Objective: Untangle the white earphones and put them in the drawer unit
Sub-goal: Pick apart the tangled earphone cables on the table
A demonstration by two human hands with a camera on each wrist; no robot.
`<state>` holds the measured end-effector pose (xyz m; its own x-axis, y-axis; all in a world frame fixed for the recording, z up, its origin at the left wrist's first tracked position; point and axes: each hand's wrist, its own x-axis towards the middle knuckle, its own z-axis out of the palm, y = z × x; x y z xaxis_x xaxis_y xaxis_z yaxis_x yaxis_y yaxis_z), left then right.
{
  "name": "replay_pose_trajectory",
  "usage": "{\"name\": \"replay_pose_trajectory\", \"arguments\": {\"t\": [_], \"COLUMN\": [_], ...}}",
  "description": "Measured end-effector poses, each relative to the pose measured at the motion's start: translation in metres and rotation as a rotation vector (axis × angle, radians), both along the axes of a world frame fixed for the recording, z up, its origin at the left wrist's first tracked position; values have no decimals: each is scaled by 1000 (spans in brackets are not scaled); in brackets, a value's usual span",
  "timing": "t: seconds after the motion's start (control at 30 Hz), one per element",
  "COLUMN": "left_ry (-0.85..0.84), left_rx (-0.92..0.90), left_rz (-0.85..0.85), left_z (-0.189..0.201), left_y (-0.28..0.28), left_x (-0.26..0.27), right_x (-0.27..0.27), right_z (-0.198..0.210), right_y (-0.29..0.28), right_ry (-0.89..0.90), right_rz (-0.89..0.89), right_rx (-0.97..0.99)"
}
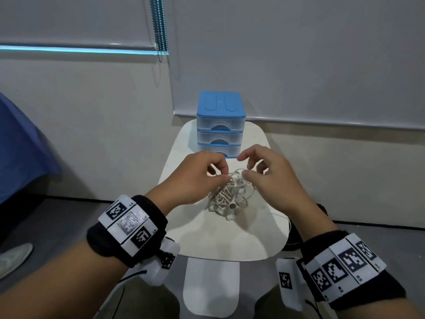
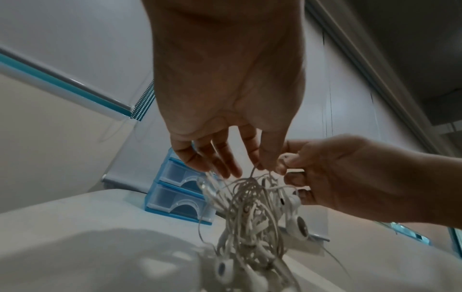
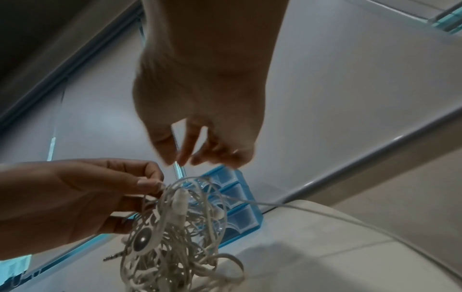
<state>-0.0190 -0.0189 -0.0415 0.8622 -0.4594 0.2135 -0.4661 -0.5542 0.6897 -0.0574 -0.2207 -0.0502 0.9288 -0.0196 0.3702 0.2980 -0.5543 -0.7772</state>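
A dense knot of thin white wired earphones (image 1: 230, 194) hangs lifted over the middle of the small cream rounded worktop (image 1: 220, 236), its lower loops and earbuds trailing down toward the surface. The left hand (image 1: 197, 178) pinches a strand at the top of the knot between thumb and forefinger, the other fingers curled beside it. The right hand (image 1: 273, 178) hovers just beside the knot with fingers loosely bent and spread; whether its fingertips touch a cord cannot be told. One cord runs off toward the worktop's right edge. Behind the hands, at the far end, stands a small three-drawer unit of clear plastic with a blue top (image 1: 220, 125), all drawers closed.
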Motion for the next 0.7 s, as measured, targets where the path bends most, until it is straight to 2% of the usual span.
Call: {"name": "replay_pose_trajectory", "arguments": {"t": [0.07,0.17,0.23,0.4,0.5,0.6,0.7], "left_ry": [-16,-60,-49,113,52,-14,-81], "left_rx": [-78,-235,-246,-45,226,350,427], "left_rz": [-7,-38,-79,-176,-168,-118,-82], "left_z": [3,8,9,-1,-7,-9,-9], "left_y": [-2,-4,-4,2,2,1,2], "left_x": [-4,-8,-7,7,9,12,15], "right_x": [-3,-2,-3,-5,-8,-13,-19], "right_z": [0,-6,-3,17,38,58,79], "right_y": [6,7,5,6,9,11,10], "right_ry": [13,17,39,-60,-36,91,153], "right_rz": [111,102,97,22,3,27,95], "right_rx": [-77,-134,-121,-177,-219,-254,-63]}}
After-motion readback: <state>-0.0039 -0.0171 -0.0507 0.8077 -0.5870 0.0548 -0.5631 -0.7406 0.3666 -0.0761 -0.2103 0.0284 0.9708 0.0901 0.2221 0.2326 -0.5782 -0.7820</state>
